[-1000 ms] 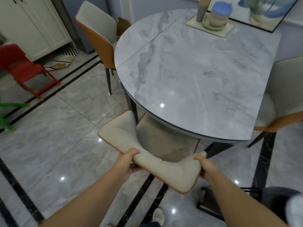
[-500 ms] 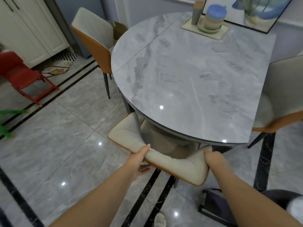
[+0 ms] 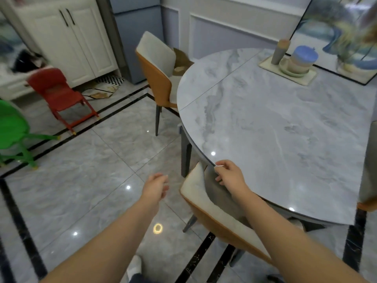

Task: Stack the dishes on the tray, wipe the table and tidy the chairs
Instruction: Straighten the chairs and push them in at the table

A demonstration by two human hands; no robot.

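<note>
Hands: left hand [image 3: 156, 186] is hanging over the floor, apart from everything, its fingers loosely curled and holding nothing; right hand [image 3: 229, 175] is hovering at the table's near edge above the near chair, fingers loosely bent; whether they are touching the edge is hard to tell.
Near chair [image 3: 206, 203]: is sitting pushed under the table [image 3: 285, 129], its seat mostly hidden by the tabletop and the right forearm; only the pale backrest rim and the orange shell are showing.
Far chair [image 3: 157, 64]: is standing at the table's far left side, seat partly tucked under; something brown behind it is too hidden to name.
Right chair [image 3: 367, 180]: is being cut off by the frame edge, only a strip of pale back and orange trim showing.
Tray [image 3: 306, 78]: is lying at the table's far side with the stacked dishes [image 3: 302, 60] and a tall cup [image 3: 280, 51] on it; the stack is blurred, a blue piece on top.
Floor: a red chair [image 3: 59, 94] and a green chair [image 3: 12, 127], the green one cut by the left edge, are standing well apart from the table.
</note>
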